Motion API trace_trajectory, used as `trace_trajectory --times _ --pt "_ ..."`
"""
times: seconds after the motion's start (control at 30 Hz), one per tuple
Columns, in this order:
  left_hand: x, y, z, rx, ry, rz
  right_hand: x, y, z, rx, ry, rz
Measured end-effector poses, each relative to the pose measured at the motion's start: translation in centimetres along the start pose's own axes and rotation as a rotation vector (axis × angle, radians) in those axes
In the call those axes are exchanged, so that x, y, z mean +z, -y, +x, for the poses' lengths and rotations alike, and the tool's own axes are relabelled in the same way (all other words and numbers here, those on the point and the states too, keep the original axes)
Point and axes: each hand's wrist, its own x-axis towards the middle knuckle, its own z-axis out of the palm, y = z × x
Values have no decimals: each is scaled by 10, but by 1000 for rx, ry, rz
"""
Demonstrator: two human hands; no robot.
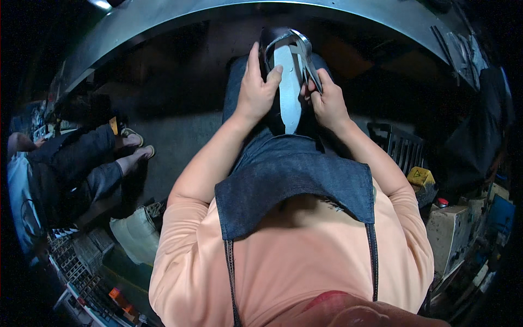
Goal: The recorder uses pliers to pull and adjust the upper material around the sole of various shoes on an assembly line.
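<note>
A shoe lies bottom up over my lap, its long pale insole [289, 90] facing me and its dark upper [266, 43] standing up around the far end. My left hand [256, 92] holds the shoe from the left, fingers along the upper's outer side and thumb pressed on the insole. In my right hand [329, 106] are metal pliers [306, 52], fingers wrapped round the handles. Their head is at the far end of the shoe, by the upper's edge; whether the jaws bite the edge I cannot tell.
A metal bench edge [218, 12] curves across the far side. At left another person's legs [98, 171] reach out, feet in sandals. A pale sack [136, 234] lies nearer. On the right are a dark slatted crate [406, 150], a yellow object [420, 177] and a box [448, 237].
</note>
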Motion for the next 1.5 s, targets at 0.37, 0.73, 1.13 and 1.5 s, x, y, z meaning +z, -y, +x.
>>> trace_trajectory --times 0.37,0.73,1.13,1.5 --pt "3 29 18 -179 18 -11 -41 20 41 591 167 272" --pt "21 19 7 -140 29 183 -64 46 60 356 652 -431" --pt "25 10 11 -195 82 315 -63 64 87 261 794 -882" --pt "29 37 -1 -36 -54 203 -64 -43 55 -23 522 -454"
